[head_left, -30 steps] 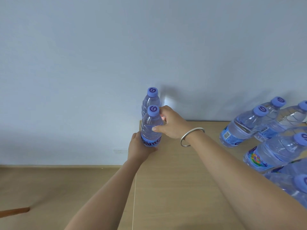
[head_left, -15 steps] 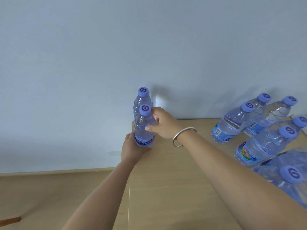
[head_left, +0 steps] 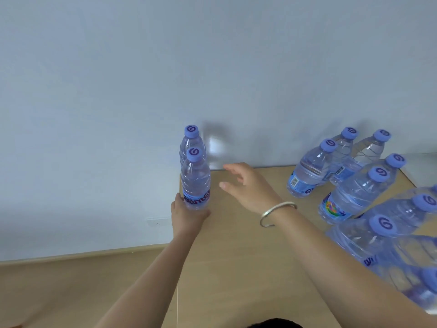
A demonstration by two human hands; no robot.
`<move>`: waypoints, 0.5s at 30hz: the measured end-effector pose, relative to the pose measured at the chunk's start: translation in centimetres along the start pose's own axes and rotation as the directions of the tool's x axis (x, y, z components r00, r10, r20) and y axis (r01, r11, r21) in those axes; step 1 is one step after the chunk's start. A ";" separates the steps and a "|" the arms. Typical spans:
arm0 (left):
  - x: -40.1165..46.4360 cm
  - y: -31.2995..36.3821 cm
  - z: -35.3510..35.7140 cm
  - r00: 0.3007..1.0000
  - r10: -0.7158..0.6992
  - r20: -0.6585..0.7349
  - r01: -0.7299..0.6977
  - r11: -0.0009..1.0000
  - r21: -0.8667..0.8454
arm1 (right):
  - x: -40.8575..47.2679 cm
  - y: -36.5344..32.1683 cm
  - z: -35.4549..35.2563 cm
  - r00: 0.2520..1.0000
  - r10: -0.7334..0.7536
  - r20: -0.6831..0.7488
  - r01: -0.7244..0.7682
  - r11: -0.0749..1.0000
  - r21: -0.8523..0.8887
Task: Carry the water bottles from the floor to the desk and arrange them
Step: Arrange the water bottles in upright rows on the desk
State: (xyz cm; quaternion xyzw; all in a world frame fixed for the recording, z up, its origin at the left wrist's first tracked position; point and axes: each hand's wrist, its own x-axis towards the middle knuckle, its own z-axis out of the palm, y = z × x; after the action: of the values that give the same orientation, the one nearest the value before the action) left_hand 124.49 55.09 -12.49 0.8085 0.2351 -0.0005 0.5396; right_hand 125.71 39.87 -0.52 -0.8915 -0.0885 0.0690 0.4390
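At the far left corner of the desk, the near bottle stands upright with its label facing the camera, and a second bottle stands directly behind it against the wall; the two overlap in this view, so whether they touch cannot be told. The left hand holds the near bottle low down, fingers curled round its base at the label. The right hand hovers just beside that bottle without touching it, fingers spread and loosely extended, holding nothing; a silver bangle sits on its wrist.

Further right, well apart from this pair, a cluster of bottles stands on the desk near the wall and runs along the right edge toward the camera, the nearest ones blurred and partly cut off by the frame. They stand grouped rather than in a clear line.

Judging by this, the carrying looks well advanced: many bottles are on the desk, though the floor visible at the left shows none, and what lies out of frame is unknown. The arranging seems only begun, with two bottles lined up at the corner and the right-hand cluster not yet sorted into rows.
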 end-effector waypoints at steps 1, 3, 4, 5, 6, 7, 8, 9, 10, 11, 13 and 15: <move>-0.9 -0.1 0.3 1.000 -0.018 0.000 0.018 1.000 -0.022 | -1.2 0.5 -0.8 0.999 0.035 -0.023 -0.035 0.999 0.013; -2.8 -0.3 1.2 0.999 -0.039 0.027 0.040 0.998 -0.038 | -3.6 1.1 -2.6 0.991 0.113 -0.073 -0.108 0.991 0.073; -3.8 -0.4 1.8 0.998 -0.037 0.054 0.038 0.999 -0.021 | -4.8 1.2 -3.5 0.984 0.142 -0.107 -0.131 0.986 0.104; -4.7 -0.5 2.6 0.995 -0.027 0.092 0.027 1.000 -0.001 | -5.8 1.4 -4.4 0.975 0.165 -0.146 -0.148 0.981 0.126; -5.7 -0.4 3.5 0.989 -0.011 0.150 0.009 1.000 0.014 | -7.0 1.5 -5.5 0.963 0.186 -0.194 -0.161 0.977 0.140; -6.7 -0.2 4.5 0.974 0.007 0.224 -0.012 1.000 0.022 | -8.1 1.6 -6.6 0.949 0.201 -0.243 -0.168 0.975 0.146; -7.7 0.1 5.6 0.950 0.030 0.311 -0.041 0.999 0.029 | -9.2 1.7 -7.8 0.931 0.211 -0.299 -0.176 0.974 0.140; -8.7 0.4 6.7 0.918 0.056 0.393 -0.074 0.997 0.032 | -10.3 1.9 -9.0 0.910 0.215 -0.355 -0.187 0.976 0.112; -9.6 0.7 7.6 0.882 0.083 0.463 -0.110 0.993 0.032 | -11.2 2.2 -10.2 0.890 0.213 -0.403 -0.207 0.977 0.060; -10.5 1.2 8.6 0.842 0.114 0.527 -0.157 0.987 0.037 | -12.2 2.6 -11.3 0.868 0.212 -0.448 -0.236 0.972 0.002; -12.0 2.1 10.3 0.764 0.173 0.621 -0.266 0.962 0.061 | -14.0 3.6 -13.2 0.828 0.228 -0.512 -0.305 0.950 -0.070; -13.2 3.0 11.7 0.706 0.210 0.676 -0.349 0.934 0.075 | -15.0 4.5 -14.1 0.797 0.274 -0.538 -0.367 0.927 -0.071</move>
State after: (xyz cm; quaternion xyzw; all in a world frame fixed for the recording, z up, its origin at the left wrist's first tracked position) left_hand 116.83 38.94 -11.38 0.8316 -0.0970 -0.2261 0.4980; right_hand 114.36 23.04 5.08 -0.9130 0.1802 -0.1084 0.3496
